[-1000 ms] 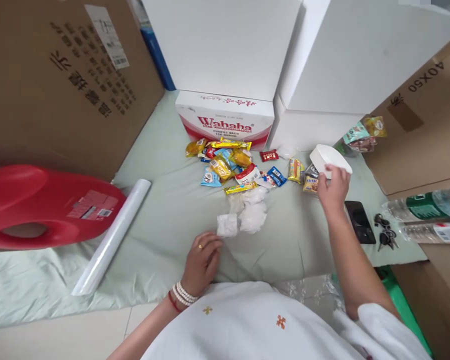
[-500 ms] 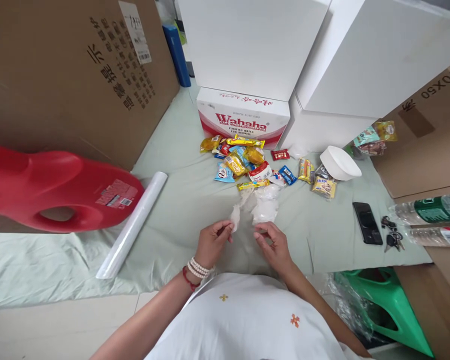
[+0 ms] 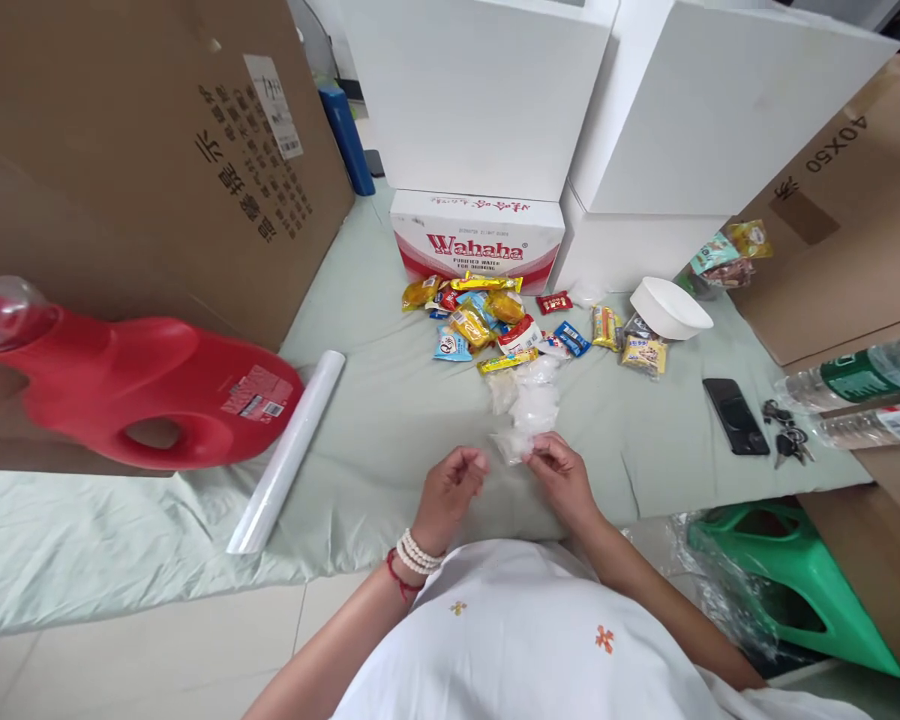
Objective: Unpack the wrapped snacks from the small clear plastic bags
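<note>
My right hand pinches a small crumpled translucent plastic bag between thumb and fingertips. To its left, my left hand hovers over the cloth with curled fingers, slightly blurred; I see nothing in them. Beyond my hands lies a heap of more crumpled whitish plastic bags. Past that is a pile of wrapped snacks in yellow, blue and red packaging, including a long yellow stick packet and a small blue packet.
A Wahaha water carton and large white boxes stand behind. Left are a red jug and a white roll. On the right lie a white bowl, a phone, keys and plastic bottles.
The small plastic bag has passed from my left hand to my right hand. My left hand has drawn back slightly lower. The view has shifted a little.
</note>
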The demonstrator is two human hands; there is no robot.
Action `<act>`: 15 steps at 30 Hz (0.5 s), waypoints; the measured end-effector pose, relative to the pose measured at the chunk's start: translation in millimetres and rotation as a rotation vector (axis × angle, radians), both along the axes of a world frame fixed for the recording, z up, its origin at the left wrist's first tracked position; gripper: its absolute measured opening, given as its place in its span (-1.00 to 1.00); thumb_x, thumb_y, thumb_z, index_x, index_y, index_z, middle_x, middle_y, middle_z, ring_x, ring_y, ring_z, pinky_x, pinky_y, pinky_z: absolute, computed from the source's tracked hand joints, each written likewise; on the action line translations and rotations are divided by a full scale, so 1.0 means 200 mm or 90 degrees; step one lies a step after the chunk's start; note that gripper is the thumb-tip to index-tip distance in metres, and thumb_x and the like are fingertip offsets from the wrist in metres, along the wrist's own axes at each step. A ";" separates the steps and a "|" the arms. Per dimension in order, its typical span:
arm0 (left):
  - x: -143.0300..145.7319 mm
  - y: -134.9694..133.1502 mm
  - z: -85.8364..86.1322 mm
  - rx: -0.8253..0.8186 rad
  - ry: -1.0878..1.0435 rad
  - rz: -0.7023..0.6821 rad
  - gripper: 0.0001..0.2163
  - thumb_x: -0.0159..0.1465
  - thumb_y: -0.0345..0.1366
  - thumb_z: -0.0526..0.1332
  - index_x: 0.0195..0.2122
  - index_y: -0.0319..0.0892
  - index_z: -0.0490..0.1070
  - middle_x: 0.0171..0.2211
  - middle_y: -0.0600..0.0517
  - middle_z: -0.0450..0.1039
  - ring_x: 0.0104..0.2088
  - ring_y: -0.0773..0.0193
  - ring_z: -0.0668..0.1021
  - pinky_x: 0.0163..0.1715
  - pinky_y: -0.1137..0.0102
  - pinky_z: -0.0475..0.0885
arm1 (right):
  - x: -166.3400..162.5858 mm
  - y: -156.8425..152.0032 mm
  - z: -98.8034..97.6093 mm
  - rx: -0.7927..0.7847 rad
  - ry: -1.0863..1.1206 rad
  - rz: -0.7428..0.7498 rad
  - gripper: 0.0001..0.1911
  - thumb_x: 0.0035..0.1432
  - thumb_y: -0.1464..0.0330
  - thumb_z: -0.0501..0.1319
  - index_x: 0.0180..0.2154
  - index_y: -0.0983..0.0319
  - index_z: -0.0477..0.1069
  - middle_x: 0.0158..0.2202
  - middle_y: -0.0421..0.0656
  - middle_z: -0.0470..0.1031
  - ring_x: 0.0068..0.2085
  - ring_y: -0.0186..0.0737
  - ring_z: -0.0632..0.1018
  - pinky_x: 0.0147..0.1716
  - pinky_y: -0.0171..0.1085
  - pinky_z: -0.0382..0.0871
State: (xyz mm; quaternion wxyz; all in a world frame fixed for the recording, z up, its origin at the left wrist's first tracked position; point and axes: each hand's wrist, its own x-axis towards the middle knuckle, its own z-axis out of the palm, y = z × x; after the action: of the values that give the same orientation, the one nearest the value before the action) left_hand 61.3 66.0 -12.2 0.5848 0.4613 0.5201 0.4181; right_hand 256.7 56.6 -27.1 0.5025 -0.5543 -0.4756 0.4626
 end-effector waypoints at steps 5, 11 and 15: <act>0.08 -0.01 -0.03 0.089 0.077 -0.016 -0.81 0.26 -0.13 0.28 -0.33 -0.13 0.54 -0.44 0.05 0.52 -0.44 0.30 0.48 -0.36 0.41 0.38 | -0.06 -0.08 0.00 -0.005 0.025 0.130 -0.68 0.21 0.05 0.35 -0.11 0.09 0.62 -0.11 -0.11 0.56 -0.07 -0.11 0.53 -0.04 -0.17 0.41; 0.03 -0.04 -0.11 0.113 0.088 0.018 -0.82 0.22 -0.13 0.33 -0.37 -0.12 0.54 -0.51 0.09 0.47 -0.48 0.32 0.47 -0.38 0.41 0.36 | -0.10 -0.08 -0.04 -0.124 0.229 -0.075 -0.67 0.05 0.05 0.48 -0.33 0.16 0.60 -0.38 -0.23 0.50 -0.33 -0.28 0.46 -0.26 -0.30 0.41; -0.05 -0.06 -0.18 -0.031 -0.011 0.084 -0.72 0.17 -0.01 0.36 -0.33 -0.14 0.49 -0.55 0.12 0.43 -0.53 0.33 0.44 -0.48 0.43 0.33 | -0.05 -0.02 -0.01 -0.162 0.431 -0.196 -0.63 -0.11 0.14 0.59 -0.40 0.17 0.52 -0.45 -0.28 0.40 -0.41 -0.36 0.39 -0.42 -0.37 0.40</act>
State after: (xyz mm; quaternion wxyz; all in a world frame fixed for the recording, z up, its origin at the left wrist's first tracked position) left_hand 50.3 54.0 -48.6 0.5714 0.4082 0.5544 0.4467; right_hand 247.3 51.7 -29.6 0.6217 -0.4934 -0.1330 0.5937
